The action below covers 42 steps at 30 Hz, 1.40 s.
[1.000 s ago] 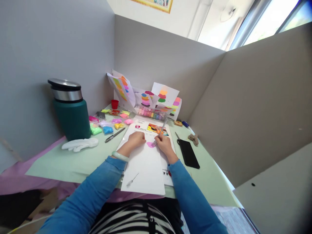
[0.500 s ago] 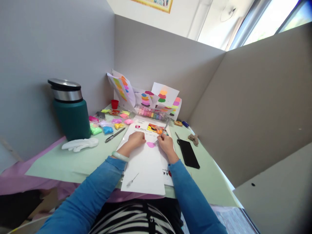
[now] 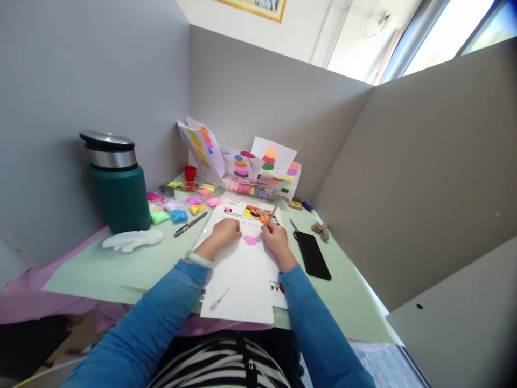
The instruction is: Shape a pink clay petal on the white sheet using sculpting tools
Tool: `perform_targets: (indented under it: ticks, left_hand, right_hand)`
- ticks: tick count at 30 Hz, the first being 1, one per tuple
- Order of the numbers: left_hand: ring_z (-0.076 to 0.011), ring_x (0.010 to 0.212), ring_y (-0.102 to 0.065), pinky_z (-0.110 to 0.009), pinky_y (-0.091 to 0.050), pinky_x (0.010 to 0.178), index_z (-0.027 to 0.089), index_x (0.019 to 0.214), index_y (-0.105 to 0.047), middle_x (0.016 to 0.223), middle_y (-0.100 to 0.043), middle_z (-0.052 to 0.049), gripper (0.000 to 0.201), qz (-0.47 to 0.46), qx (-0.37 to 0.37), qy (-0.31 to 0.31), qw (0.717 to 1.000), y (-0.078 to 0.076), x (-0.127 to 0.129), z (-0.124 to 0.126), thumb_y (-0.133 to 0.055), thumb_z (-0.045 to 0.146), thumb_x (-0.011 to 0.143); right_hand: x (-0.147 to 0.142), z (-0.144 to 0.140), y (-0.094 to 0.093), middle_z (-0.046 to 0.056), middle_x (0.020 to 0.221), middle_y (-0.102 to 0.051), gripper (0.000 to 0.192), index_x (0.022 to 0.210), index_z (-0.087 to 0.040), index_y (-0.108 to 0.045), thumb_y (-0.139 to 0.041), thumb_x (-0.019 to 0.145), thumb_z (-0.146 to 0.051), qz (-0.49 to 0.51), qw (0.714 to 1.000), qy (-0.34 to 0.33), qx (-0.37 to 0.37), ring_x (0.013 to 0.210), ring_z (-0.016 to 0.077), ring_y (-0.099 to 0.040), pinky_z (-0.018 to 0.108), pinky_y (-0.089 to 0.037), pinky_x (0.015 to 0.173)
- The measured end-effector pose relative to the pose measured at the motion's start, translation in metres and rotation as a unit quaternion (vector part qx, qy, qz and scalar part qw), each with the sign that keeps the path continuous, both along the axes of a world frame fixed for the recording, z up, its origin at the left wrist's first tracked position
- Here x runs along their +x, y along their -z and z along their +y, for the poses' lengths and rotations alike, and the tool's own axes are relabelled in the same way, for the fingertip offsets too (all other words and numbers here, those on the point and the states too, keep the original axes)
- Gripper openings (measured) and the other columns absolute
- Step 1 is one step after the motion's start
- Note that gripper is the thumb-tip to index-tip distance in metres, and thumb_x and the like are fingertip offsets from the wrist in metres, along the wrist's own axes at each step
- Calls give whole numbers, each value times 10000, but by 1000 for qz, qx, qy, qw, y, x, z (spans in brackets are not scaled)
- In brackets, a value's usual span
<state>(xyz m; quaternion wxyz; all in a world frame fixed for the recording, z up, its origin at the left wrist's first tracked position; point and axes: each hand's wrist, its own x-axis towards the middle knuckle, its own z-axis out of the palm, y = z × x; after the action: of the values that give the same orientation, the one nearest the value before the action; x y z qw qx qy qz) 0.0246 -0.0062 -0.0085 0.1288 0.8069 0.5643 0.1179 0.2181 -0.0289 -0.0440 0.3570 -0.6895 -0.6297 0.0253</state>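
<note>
My right hand (image 3: 276,240) is closed around a metal fork (image 3: 276,207), its handle slanting up and its tines pointing down to the left. The tines touch or hover at the right edge of a flat pink clay patch (image 3: 250,241). This patch is on a white sheet of paper (image 3: 241,275) that bears a small broom drawing (image 3: 219,300) near its lower edge. Left of the patch, my left hand (image 3: 226,231) rests on the sheet with curled fingers. Whatever may be under or inside those fingers is hidden.
At left stand a green bottle (image 3: 118,196) and a white glove (image 3: 133,240). A pen (image 3: 190,224) lies near several bagged clay pieces (image 3: 179,216). Colour-swatch papers (image 3: 275,153) lean at the back. To the right lies a black phone-like slab (image 3: 312,255).
The fork's tines have shifted slightly right, toward the pink patch's edge. My left hand stays in the same place.
</note>
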Motion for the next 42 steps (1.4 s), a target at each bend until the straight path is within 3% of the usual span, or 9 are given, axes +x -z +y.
perform_targets:
  ticks: [3, 10, 19, 28, 36, 42]
  left_hand:
    - [-205, 853, -644, -250, -461, 677, 207, 864, -691, 956, -708, -72, 199, -1, -2, 0, 1000, -1, 0, -1, -551, 276, 739]
    - [-215, 860, -644, -266, -467, 687, 213, 853, -688, 946, -709, -69, 198, 1, 0, 0, 1000, 1, -1, 0, -540, 287, 743]
    - [-213, 862, -640, -263, -464, 683, 212, 868, -686, 970, -702, -73, 213, 0, -2, 3, 1000, 2, -1, 2, -539, 289, 734]
    - [-213, 853, -642, -268, -463, 682, 217, 862, -687, 942, -709, -63, 212, 0, 1, 2, 1000, 3, 0, 3, -532, 290, 737]
    - [-214, 866, -643, -268, -467, 695, 213, 873, -694, 957, -710, -68, 213, -2, -2, 4, 1000, 2, -1, 2, -543, 284, 741]
    - [-207, 869, -644, -261, -468, 701, 214, 883, -693, 965, -710, -68, 218, -1, -2, 0, 1000, 3, 0, 3, -543, 291, 745]
  right_hand:
    - [0, -1, -1, 17, 662, -637, 227, 720, -188, -645, -483, 811, -319, 18, 1000, -8, 6, 632, 153, -546, 239, -356, 608]
    - [-4, -1, 1, -1, 672, -644, 210, 738, -186, -654, -510, 785, -332, 73, 993, -96, 5, 640, 145, -553, 227, -370, 609]
    - [-1, -4, -3, 27, 640, -621, 238, 706, -189, -628, -473, 826, -323, -19, 999, 24, 19, 606, 152, -513, 245, -306, 566]
    - [-9, -1, 3, 3, 665, -642, 202, 743, -183, -658, -520, 794, -322, 76, 990, -117, 27, 626, 142, -552, 233, -369, 611]
    - [-5, 0, 2, 26, 661, -641, 228, 706, -196, -645, -493, 816, -326, 14, 1000, -13, 21, 640, 161, -553, 246, -344, 596]
    - [-11, -3, 1, 2, 652, -634, 198, 734, -182, -654, -525, 787, -323, 86, 989, -117, 27, 627, 145, -550, 234, -373, 607]
